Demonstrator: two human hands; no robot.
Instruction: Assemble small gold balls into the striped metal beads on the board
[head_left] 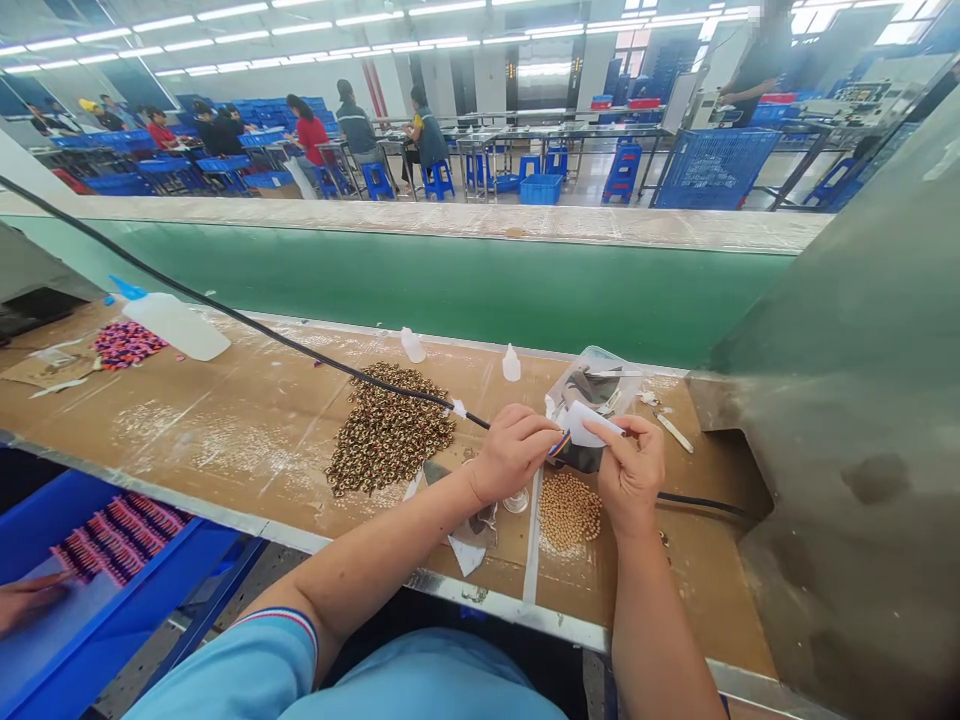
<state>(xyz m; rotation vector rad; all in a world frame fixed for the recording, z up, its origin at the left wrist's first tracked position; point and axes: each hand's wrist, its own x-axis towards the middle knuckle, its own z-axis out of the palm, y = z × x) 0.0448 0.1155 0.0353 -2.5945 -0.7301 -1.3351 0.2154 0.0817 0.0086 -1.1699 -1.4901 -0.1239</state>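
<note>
Brown, cardboard-like sheeting covers the tabletop (697, 590), with whitish flecks scattered over its left and middle. On the far left lie a large white bottle (180, 325) with a blue nozzle and a pink-and-purple pile (127, 345). Dark-and-gold pieces (394, 435) form a broad middle heap. Two small white bottles (511, 364) stand near the far edge; right are a clear container (624, 372), tan beads (568, 515) and a slim pale tool (675, 433).

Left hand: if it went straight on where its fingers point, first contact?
Past the striped strip at its own fingertips, the left hand would probably meet the white slip pinched in the right hand. Depth is unclear from one view.
</note>
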